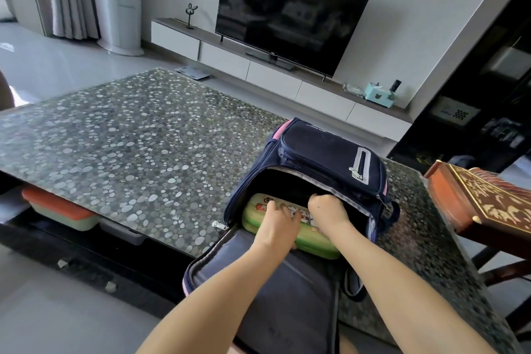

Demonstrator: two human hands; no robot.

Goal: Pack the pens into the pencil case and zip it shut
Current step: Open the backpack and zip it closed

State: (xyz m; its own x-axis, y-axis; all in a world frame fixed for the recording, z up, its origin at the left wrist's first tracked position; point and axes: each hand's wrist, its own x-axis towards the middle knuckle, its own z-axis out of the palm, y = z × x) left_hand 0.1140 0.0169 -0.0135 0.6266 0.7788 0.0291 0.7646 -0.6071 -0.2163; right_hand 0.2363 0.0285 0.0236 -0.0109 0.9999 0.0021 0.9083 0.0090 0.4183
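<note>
A green hard-shell pencil case (316, 241) with a cartoon lid lies half inside the open mouth of a navy backpack (324, 152) on the table. My left hand (277, 227) grips the case's near left part, fingers on the lid and thumb under its front edge. My right hand (327, 210) holds the case's far right part, its fingers curled over the lid and hidden inside the bag. No pens are in sight. The case looks shut.
The backpack's front flap (273, 296) hangs open over the near edge of the pebble-patterned glass table (129, 138). A carved wooden instrument (482, 201) stands at the right. Plastic boxes (60, 210) sit under the table. A television (290, 8) is on the far wall.
</note>
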